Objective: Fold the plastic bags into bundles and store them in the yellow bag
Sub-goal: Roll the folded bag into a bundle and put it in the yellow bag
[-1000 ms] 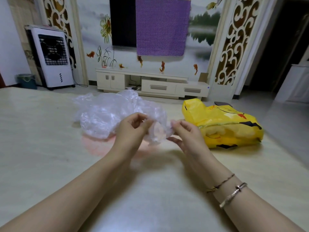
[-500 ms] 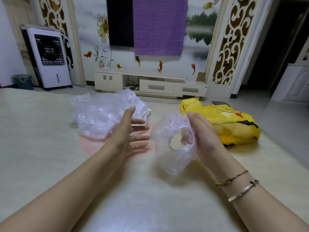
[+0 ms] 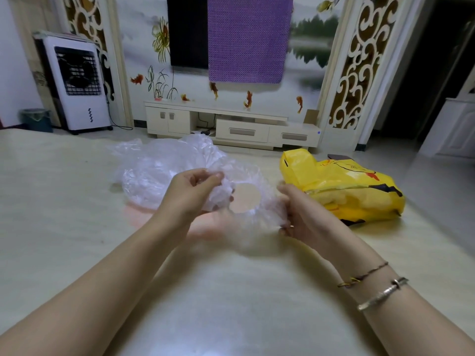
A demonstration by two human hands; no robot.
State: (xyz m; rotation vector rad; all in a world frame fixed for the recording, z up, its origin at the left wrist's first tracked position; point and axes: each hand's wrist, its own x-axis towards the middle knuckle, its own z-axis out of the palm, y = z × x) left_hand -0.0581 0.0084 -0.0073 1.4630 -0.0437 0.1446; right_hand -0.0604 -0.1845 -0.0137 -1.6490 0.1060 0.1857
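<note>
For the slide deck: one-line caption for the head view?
Both hands, left hand and right hand, grip a clear plastic bag beside the yellow bag.

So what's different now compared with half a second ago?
The left hand, open and empty before, has closed in and now pinches the clear plastic bag that the right hand was holding alone. Both hands grip it now. The pile of bags and the yellow bag lie unmoved.

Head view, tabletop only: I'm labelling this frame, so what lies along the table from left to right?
Bag pile → left hand → held clear bag → right hand → yellow bag.
</note>
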